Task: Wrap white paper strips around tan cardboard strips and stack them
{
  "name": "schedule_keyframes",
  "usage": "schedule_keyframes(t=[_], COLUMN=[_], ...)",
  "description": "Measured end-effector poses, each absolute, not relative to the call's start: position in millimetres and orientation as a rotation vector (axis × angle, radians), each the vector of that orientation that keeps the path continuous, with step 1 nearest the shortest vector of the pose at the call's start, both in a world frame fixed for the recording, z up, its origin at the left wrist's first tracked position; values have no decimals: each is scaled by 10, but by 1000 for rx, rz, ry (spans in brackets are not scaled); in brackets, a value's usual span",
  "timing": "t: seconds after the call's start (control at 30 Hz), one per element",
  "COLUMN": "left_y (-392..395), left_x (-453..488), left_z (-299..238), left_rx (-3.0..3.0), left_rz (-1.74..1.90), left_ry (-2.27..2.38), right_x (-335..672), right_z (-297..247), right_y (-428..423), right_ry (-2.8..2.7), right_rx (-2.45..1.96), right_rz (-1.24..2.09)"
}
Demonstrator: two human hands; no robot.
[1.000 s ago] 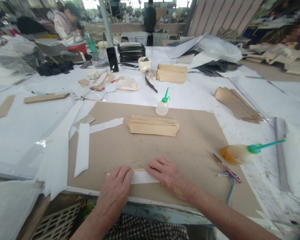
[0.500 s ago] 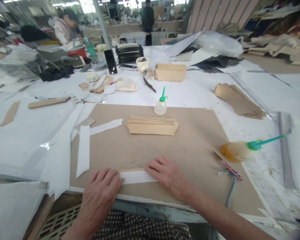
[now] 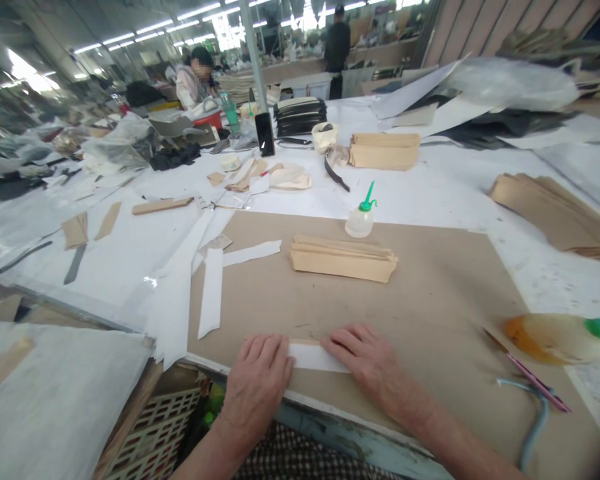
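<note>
Both my hands lie flat on a narrow white strip (image 3: pixel 314 357) at the near edge of a brown cardboard mat (image 3: pixel 430 293). My left hand (image 3: pixel 257 380) covers its left end, fingers stretched out. My right hand (image 3: pixel 367 360) presses its right end, fingers spread. A thin tan piece shows under the strip's far edge. Further back on the mat sits a stack of tan pieces (image 3: pixel 343 257), and behind it a small glue bottle with a green nozzle (image 3: pixel 360 217).
Loose white strips (image 3: pixel 211 290) lie at the mat's left. An orange-tinted bottle with a green tip (image 3: pixel 555 337), a pink tool (image 3: pixel 530 373) and a blue handle lie at right. More tan stacks (image 3: pixel 555 207) and clutter fill the white table. Other people work far behind.
The camera has swung left and up. My left hand slid back right along the strip, so the hands sit closer together, with less of the strip showing between them.
</note>
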State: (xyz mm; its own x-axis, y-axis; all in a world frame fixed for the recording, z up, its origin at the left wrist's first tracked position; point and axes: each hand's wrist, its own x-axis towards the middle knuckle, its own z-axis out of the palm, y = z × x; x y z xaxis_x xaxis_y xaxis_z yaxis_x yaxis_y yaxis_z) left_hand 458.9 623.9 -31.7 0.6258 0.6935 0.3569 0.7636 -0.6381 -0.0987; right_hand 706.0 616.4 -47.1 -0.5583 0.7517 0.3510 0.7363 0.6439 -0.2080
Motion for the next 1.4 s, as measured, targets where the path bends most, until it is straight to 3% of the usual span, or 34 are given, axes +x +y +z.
schedule_keyframes(t=[0.33,0.67,0.9,1.1,1.4], left_y=[6364,6390,6429,6469,6503], left_x=[4085,4150,4288,4399,4302], left_z=[-293,-284,-356,-384,-441], left_rx=[-2719,-2763,-2907,-3104,-3097], left_rz=[-582,-662,-910,-805,-641], left_ry=[-1428,-1336,-1358,-1367,-1217], right_x=[7051,7056,6712,6315,7104], right_z=[-434,-468,-496,-614,-372], right_y=[6142,6130,6164,6194,5945], right_ry=[-2418,-2399,-2351,-2201,-2268], right_rx=[-1180,-1201,-1280,-1297,-1507], right_rz=[37,23,4,73,283])
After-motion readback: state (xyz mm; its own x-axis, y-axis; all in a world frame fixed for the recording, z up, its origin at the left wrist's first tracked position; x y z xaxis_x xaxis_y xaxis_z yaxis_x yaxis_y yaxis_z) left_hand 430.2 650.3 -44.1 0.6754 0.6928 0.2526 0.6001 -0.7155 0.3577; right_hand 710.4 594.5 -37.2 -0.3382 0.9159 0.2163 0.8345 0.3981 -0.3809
